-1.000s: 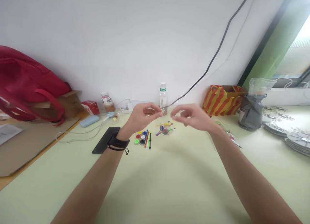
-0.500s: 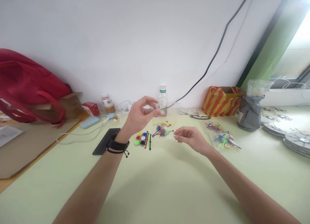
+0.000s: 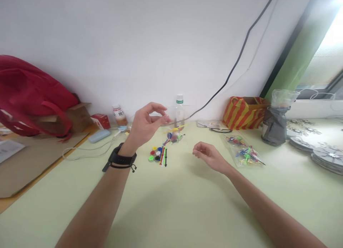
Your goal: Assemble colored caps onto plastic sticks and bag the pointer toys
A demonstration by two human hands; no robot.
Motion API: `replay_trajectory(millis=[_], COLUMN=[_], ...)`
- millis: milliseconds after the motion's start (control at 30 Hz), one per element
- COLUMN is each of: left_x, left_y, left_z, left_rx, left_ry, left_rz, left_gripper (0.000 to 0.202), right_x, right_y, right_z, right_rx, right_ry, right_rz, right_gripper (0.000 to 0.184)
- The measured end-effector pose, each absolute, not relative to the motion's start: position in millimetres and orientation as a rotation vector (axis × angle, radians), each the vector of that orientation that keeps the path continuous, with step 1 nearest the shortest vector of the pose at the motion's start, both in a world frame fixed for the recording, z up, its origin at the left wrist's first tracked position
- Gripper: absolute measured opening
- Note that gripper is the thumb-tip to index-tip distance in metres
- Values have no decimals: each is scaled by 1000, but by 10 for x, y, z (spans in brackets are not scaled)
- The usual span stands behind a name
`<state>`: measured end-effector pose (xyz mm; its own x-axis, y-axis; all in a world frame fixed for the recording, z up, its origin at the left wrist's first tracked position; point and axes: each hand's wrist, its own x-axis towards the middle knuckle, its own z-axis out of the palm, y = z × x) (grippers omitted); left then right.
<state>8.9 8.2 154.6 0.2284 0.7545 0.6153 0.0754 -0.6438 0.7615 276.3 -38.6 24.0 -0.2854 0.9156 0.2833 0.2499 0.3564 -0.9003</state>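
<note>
Raised above the table's middle, my left hand pinches the top of a clear plastic bag. Yellow, red, blue and green plastic pieces show through the bag below the fingers. My right hand is a short way to the right of the bag, its fingers curled together with nothing visible in them. Below the bag lie small round coloured pieces in a cluster. Beside them, thin coloured arrow-shaped sticks lie side by side.
Another clear bag of coloured pieces lies to the right. Behind stand a clear bottle and a red-and-yellow striped bag. A black cable hangs along the wall. Stacked discs sit far right; a red backpack is left.
My left hand has moved left, drawing the plastic bag left and slightly up, away from my right hand. My right hand stays in nearly the same place.
</note>
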Motion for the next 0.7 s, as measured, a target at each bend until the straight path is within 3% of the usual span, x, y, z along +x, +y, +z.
replay_trajectory(millis=[167, 500, 600, 700], left_x=[137, 196, 209, 255], left_y=[42, 37, 35, 5], left_z=[1531, 1488, 1466, 1433], left_rx=[1964, 1952, 1985, 1992], left_ry=[771, 770, 749, 724], left_rz=[1356, 1337, 1190, 1040], left_gripper=[34, 31, 28, 24], right_x=[2607, 2570, 2621, 2677], right_y=[-364, -434, -419, -412], right_z=[162, 130, 175, 276], right_rx=[-1054, -1049, -1001, -916], right_ry=[-1639, -1665, -1675, -1492], right_rz=[951, 845, 860, 877], right_gripper=[38, 28, 20, 26])
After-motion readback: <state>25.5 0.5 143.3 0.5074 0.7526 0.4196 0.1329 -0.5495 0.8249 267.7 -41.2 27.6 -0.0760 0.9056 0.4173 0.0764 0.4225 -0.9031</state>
